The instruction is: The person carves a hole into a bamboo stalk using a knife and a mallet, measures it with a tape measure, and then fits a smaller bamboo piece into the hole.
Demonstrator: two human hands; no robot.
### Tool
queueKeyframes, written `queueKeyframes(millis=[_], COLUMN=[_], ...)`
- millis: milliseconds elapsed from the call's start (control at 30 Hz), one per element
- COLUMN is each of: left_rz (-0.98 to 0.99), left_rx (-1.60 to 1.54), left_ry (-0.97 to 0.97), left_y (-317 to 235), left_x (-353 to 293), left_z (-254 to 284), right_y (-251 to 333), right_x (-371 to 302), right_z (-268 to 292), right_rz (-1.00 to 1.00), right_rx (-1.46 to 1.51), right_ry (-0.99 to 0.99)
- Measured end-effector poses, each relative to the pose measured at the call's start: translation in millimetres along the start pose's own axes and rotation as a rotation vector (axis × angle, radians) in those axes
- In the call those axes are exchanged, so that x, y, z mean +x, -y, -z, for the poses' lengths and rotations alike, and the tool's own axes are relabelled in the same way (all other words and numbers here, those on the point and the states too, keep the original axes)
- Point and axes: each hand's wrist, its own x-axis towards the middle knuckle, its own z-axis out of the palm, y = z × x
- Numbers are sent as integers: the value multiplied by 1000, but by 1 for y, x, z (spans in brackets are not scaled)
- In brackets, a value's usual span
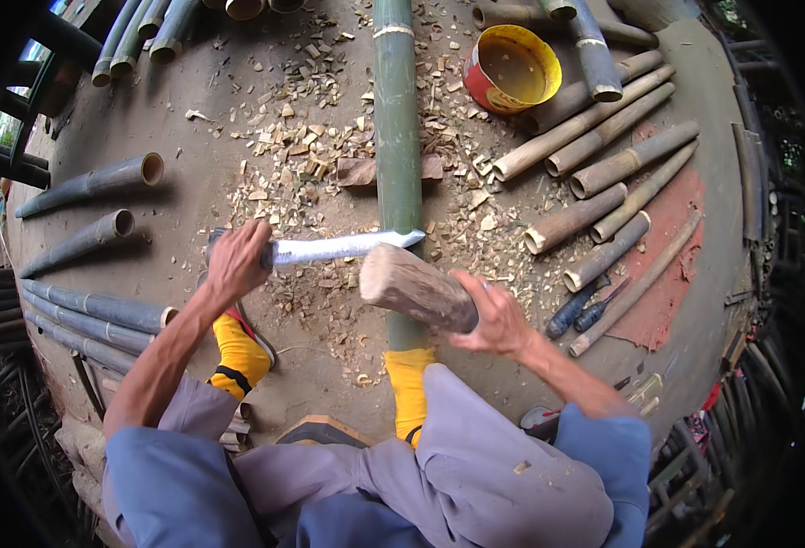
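Note:
A long green bamboo pole [396, 137] lies lengthwise in front of me, propped on a wooden block [358, 173]. My left hand [238, 260] is closed round the handle of a machete [329, 247]. Its blade points right, and the tip reaches across the pole. In my right hand [494, 315] is a thick wooden mallet [413, 285], gripped at its narrow end. The mallet's blunt head hangs over the pole, close to the blade's tip. Whether the blade's edge touches the bamboo I cannot tell. My foot in a yellow sock [409, 388] is at the pole's near end.
Wood chips [302, 146] litter the ground around the pole. Cut bamboo pieces [596, 215] lie to the right, near dark-handled tools [569, 309] and a reddish cloth [663, 274]. A red and yellow bucket [489, 89] stands far right. More bamboo tubes [92, 185] lie left.

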Motion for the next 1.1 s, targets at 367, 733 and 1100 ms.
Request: queueKeyframes(millis=[367, 733, 1100], left_rz=[69, 203, 178], left_rx=[-437, -230, -232], left_ry=[174, 399, 352], left_y=[15, 21, 38], left_x=[-3, 61, 67], left_z=[67, 46, 32], right_y=[17, 23, 18], right_x=[-53, 33, 45], right_z=[10, 36, 26], right_rz=[-552, -400, -409], right_rx=[296, 371, 413], right_ry=[-386, -220, -189])
